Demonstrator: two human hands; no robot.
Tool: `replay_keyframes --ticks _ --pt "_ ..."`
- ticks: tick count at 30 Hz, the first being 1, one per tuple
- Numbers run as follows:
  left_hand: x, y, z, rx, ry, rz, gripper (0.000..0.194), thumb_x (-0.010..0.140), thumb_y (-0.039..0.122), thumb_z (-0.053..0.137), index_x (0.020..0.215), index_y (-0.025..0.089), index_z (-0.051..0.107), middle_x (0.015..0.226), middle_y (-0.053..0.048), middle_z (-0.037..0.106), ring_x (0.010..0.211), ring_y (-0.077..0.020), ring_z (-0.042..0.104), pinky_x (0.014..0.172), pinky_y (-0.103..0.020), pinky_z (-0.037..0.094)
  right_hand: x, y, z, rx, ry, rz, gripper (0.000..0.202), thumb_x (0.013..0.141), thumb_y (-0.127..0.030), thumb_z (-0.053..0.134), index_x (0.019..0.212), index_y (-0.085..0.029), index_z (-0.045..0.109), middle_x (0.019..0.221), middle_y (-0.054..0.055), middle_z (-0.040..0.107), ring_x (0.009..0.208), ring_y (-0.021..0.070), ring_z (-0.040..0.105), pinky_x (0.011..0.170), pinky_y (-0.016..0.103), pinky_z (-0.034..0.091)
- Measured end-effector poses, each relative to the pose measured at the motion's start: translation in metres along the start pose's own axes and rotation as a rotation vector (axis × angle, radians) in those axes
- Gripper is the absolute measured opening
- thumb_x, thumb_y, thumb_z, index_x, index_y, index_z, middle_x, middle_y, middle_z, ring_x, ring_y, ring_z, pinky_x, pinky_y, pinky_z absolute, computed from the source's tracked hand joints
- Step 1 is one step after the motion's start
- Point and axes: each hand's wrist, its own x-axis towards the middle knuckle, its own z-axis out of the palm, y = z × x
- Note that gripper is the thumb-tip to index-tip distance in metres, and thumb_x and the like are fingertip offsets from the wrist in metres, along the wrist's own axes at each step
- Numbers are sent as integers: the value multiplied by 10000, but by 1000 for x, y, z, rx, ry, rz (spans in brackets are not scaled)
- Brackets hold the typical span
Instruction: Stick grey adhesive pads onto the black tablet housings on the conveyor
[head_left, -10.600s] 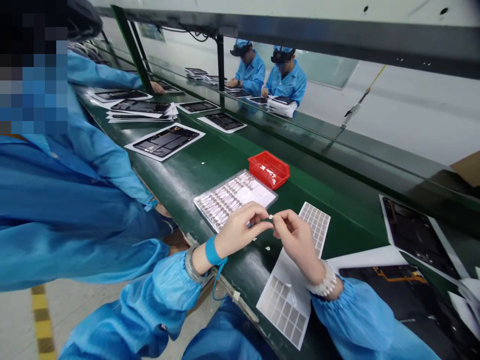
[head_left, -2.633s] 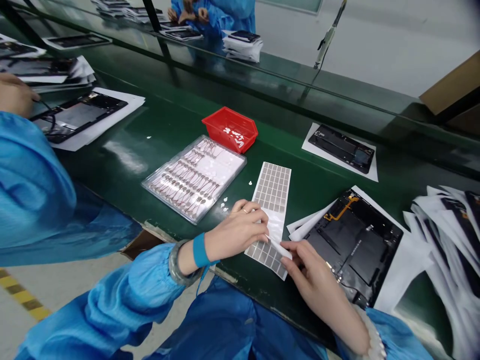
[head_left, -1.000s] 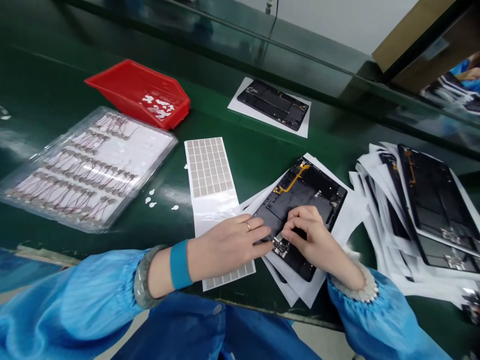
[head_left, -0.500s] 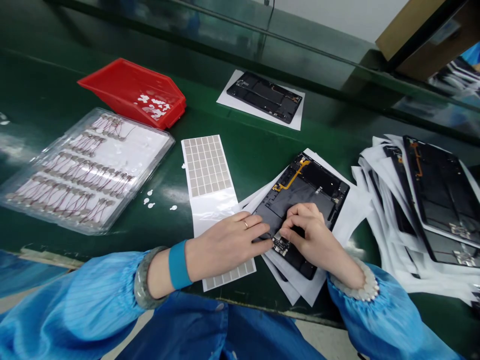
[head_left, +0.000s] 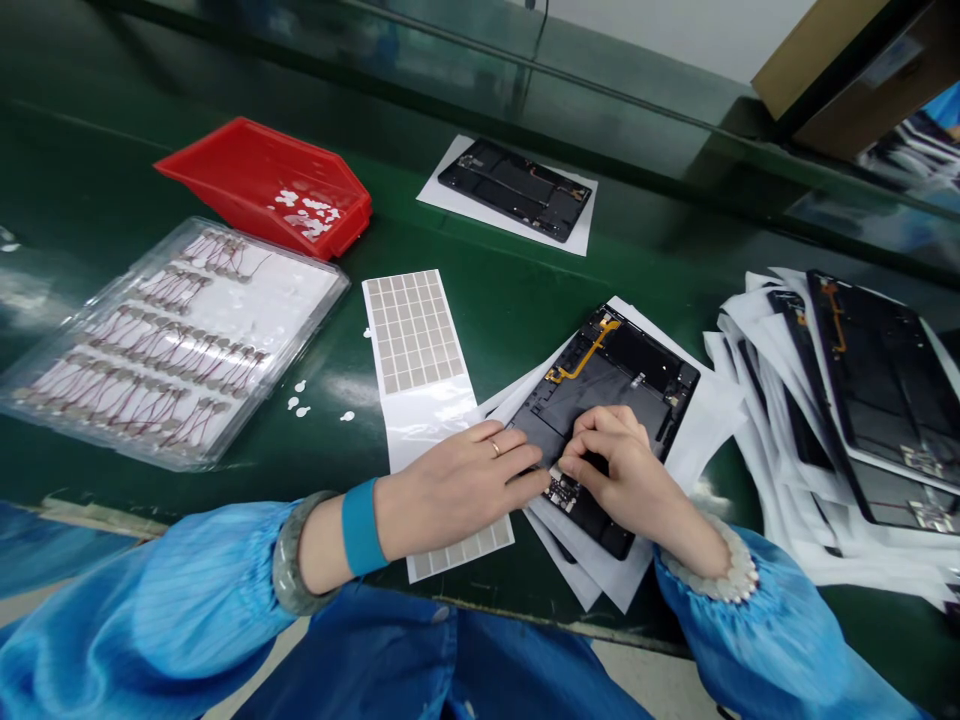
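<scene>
An opened black tablet housing point(head_left: 551, 410) lies at a slant on white sheets, with an orange ribbon cable point(head_left: 589, 355) along its upper left. My left hand point(head_left: 465, 488) rests with outstretched fingers over the housing's left edge, fingertips beside a small circuit board point(head_left: 564, 494). Thumb and forefinger of my right hand point(head_left: 619, 465) are pinched together just above that board. Whatever is between them is too small and covered to make out. Under my left hand runs a sheet of grey square stickers point(head_left: 416, 330), partly covered by the hand.
To the left are a red bin point(head_left: 225, 165) with white bits and a clear tray point(head_left: 300, 310) of small wired parts. Small white tabs point(head_left: 301, 411) lie nearby. Another tablet housing point(head_left: 517, 190) sits on paper at the back. Housings interleaved with paper point(head_left: 780, 480) are stacked at right.
The tablet housing at the back has slid left with its paper. My left hand has shifted slightly right; my right hand keeps its pinch in nearly the same place.
</scene>
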Motion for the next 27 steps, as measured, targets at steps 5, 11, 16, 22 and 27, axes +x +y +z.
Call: replay_keyframes --ticks 5,11,16,22,27 --pt "5 1 0 9 -64 3 321 872 347 604 1130 169 536 976 -59 587 916 -217 549 771 -346 427 0 1 0 5 4 -12 178 841 -239 559 671 -224 610 879 45 564 914 226 448 825 434 386" --pt "7 3 3 54 -74 24 202 926 145 450 1103 174 545 951 -46 581 873 -196 524 771 -337 405 1 0 1 -23 2 -13 156 833 -233 571 687 -223 622 886 47 571 915 226 463 832 434 394" --pt "8 3 3 78 -93 73 225 942 125 383 1067 173 563 1014 -59 596 855 -181 520 717 -324 415 -1 7 -9 14 92 -52 179 897 -294 496 798 -214 622 908 62 584 873 202 524 807 386 440" --pt "6 2 7 -2 16 30 215 975 155 368 1048 143 570 942 -50 622 875 -179 545 718 -309 416 -2 24 -10 90 289 11 175 913 -314 478 974 -196 594 950 73 602 864 186 573 762 329 465" --pt "9 5 7 -20 -65 -27 192 967 242 435 1070 136 557 972 -51 608 890 -205 534 730 -332 399 3 28 8 -61 298 -48 159 907 -304 484 913 -193 597 913 68 621 890 219 556 813 383 434"
